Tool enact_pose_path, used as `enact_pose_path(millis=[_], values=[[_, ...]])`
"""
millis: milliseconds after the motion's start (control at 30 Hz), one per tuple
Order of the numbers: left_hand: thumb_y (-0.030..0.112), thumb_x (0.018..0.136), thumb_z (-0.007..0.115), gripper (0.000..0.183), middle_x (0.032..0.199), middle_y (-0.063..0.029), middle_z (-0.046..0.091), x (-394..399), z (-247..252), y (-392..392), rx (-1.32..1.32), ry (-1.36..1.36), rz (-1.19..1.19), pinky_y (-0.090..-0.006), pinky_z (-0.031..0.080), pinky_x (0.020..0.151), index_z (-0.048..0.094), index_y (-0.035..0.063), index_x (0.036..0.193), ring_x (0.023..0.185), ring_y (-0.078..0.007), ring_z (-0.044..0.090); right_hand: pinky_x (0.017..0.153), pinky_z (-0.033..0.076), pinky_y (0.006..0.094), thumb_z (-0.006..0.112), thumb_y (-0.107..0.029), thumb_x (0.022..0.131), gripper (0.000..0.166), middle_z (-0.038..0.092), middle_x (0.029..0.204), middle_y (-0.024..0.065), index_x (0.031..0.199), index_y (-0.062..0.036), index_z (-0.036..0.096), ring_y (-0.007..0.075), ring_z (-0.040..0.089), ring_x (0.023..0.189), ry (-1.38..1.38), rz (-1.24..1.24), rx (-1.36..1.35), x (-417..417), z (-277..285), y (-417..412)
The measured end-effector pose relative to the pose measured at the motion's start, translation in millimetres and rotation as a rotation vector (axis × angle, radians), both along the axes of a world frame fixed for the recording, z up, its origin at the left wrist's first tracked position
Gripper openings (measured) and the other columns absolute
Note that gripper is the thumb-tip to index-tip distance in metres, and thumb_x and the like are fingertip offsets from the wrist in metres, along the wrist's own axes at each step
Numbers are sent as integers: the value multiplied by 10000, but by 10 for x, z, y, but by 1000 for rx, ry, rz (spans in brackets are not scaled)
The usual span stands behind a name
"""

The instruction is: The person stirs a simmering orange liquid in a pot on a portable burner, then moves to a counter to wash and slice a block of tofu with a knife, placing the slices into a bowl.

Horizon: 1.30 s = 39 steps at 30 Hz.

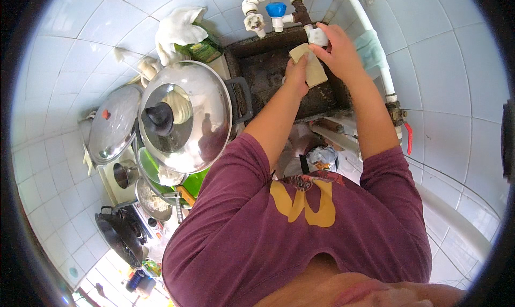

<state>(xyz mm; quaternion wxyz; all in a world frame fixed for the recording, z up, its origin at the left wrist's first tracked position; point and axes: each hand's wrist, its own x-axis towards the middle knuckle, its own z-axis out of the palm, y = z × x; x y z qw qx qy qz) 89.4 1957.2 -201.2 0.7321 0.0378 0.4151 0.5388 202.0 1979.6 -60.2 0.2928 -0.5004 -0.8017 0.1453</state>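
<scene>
My left hand (297,74) holds a flat, pale beige rectangular piece (316,70), its material unclear, over the dark stone sink (261,67). At the sink's back right corner, my right hand (336,51) has its fingers around a white tap knob (318,37). Its thumb reaches down to the upper edge of the beige piece. Whether water runs cannot be told.
Left of the sink stands a large pan with a domed metal and glass lid (205,105), its black handle (241,99) reaching the sink's edge. White pipes with a blue-knobbed valve (276,10) line the wall. A red lever (408,138) hangs at right.
</scene>
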Motion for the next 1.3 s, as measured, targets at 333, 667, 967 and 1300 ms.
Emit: enact_pose_path(millis=[333,667,967,1300], values=[[526,1013,222,551,1281,-86,538,-83,14,19,-9,-174,-204,-473,475,942,411,167,1386,1148,-282,560,1138,201,318,430,-370,988,620,323,1499,207,1469,-7,285,266,299,1399,587,39,-664,74,-1241,-298],[605,974,282,598,1185,-49,599,-50,-153,54,-42,23,-178,-387,515,811,480,150,1307,1026,-242,610,861,483,331,426,-215,1000,338,625,1112,84,1277,-57,539,195,607,969,980,-231,-978,-264,-1239,153],[554,962,424,521,1109,-70,607,-52,113,113,-2,-81,-190,-405,489,827,534,128,1241,947,-256,600,980,396,425,357,-260,994,467,517,1292,215,1391,-17,385,339,526,1149,845,-310,-864,-366,-1250,-28],[566,955,412,514,1136,-76,614,-71,-56,74,58,-352,-194,-468,493,872,525,164,1255,1060,-285,589,1076,263,483,339,-457,985,633,367,1422,280,1460,-41,301,440,371,1288,233,4,-509,-211,-1492,34]])
